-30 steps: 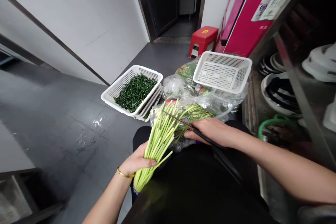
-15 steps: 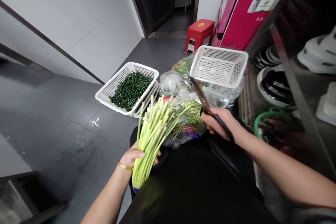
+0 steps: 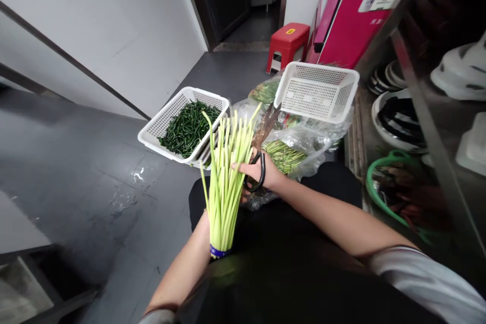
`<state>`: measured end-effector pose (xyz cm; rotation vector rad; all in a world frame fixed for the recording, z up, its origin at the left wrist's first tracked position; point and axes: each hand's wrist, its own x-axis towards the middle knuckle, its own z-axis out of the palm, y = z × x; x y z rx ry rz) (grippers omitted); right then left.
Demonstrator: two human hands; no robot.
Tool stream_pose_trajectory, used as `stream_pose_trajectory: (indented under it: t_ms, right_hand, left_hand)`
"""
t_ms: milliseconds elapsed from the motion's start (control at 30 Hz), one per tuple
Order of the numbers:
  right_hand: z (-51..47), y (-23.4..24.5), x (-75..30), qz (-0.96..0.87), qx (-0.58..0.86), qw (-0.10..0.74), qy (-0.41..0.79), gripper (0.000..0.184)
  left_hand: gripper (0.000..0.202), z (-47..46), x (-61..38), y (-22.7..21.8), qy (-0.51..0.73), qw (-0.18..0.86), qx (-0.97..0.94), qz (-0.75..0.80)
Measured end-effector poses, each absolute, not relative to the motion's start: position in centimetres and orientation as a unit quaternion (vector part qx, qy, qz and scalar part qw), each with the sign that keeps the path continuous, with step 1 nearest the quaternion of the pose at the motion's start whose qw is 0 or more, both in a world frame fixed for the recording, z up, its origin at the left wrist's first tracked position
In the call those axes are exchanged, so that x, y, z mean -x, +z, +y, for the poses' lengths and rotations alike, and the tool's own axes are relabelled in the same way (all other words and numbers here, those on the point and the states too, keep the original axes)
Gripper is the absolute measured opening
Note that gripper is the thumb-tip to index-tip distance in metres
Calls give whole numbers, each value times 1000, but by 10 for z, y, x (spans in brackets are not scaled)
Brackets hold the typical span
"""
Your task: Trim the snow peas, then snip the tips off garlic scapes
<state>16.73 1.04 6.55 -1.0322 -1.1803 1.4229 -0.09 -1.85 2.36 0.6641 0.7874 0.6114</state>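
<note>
A bundle of long pale green stalks (image 3: 226, 192), bound with a blue band at its lower end, stands nearly upright before me. My left hand (image 3: 246, 195) is wrapped round it from behind, mostly hidden, with fingertips showing on the right side. My right hand (image 3: 264, 169) holds black-handled scissors (image 3: 266, 126) whose brown-stained blades point up and away. Its thumb lies against the stalks' right side. Behind the hands, an open plastic bag (image 3: 299, 147) contains more thin green stalks (image 3: 283, 157).
A white basket of green chillies (image 3: 190, 129) is at left, stacked on others. Beyond the bags sits another white basket (image 3: 315, 92). A red stool (image 3: 288, 45) is farther back. On the right are a metal shelf (image 3: 429, 106) and a green-rimmed basket (image 3: 374, 177).
My right hand has moved left with the scissors, bringing its thumb to the stalks. The bundle has shifted right and become more upright, and my left hand is now mostly behind it.
</note>
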Motion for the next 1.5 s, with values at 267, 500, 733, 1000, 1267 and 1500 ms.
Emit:
stream_pose_trajectory:
  t_ms: [267,500,733,1000,1267,1500]
  right_hand:
    - [-1,58,-159,-512,450,518,517,38]
    - [-9,76,-166,-476,392,487,618,33]
    - [-6,62,-170,-422,382,504,649,49]
    - [-19,67,-232,-452,541,494,509,46]
    - [-55,128,-219,-815,456,-41,356,48]
    - [-54,123,-215,-824,463,-180,272,61]
  left_hand:
    - [68,-45,41,60,347,745,-389,417]
    - [45,-55,42,56,421,728,-327,432]
    - [42,-57,45,45,453,729,-272,435]
    - [38,-59,41,46,480,720,-235,443]
    - [37,-61,38,44,475,730,-239,430]
    - [44,-61,38,48,447,737,-277,425]
